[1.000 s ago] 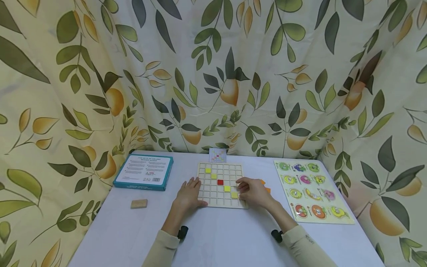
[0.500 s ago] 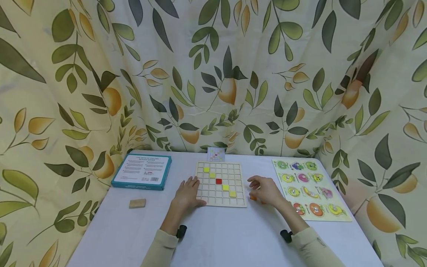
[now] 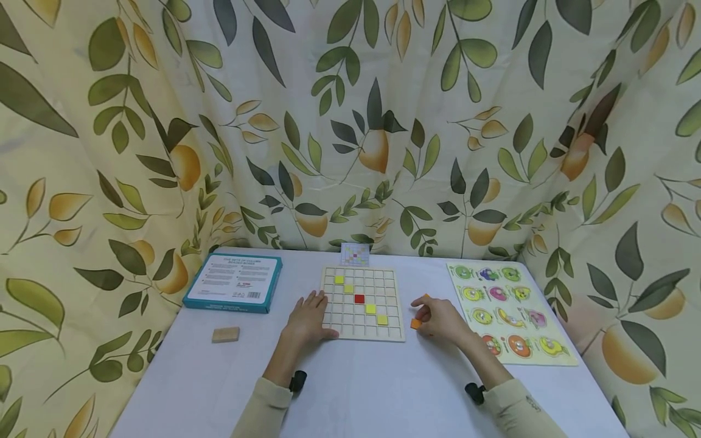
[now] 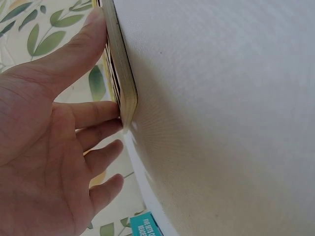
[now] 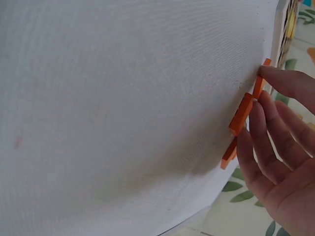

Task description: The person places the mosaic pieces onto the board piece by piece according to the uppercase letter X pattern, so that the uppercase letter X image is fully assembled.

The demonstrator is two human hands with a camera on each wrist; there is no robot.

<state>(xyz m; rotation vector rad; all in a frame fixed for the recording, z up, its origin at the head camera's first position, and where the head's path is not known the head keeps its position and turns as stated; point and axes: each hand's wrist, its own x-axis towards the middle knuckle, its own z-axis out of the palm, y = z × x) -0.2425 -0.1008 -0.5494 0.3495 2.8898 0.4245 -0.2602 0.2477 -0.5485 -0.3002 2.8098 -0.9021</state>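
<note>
A wooden grid board [image 3: 361,302] lies mid-table with several yellow tiles [image 3: 371,308] and one red tile [image 3: 359,298] in a diagonal. My left hand [image 3: 313,313] rests flat on the board's left edge; in the left wrist view the left hand's [image 4: 49,147] straight fingers and thumb lie against the board's rim [image 4: 120,73]. My right hand [image 3: 427,313] sits just right of the board over loose orange tiles [image 3: 416,323]. In the right wrist view my thumb and index finger pinch one orange tile [image 5: 258,84], with more orange tiles [image 5: 240,115] under the other fingers.
A fruit peg puzzle [image 3: 506,310] lies at the right. A teal box [image 3: 234,282] and a small wooden block [image 3: 226,334] sit at the left. A small pattern card [image 3: 355,253] stands behind the board. Leaf-print curtains enclose the table.
My right hand left the board's lower right corner and moved right onto the orange tiles, closing its fingers on one. The left hand has stayed on the board's edge.
</note>
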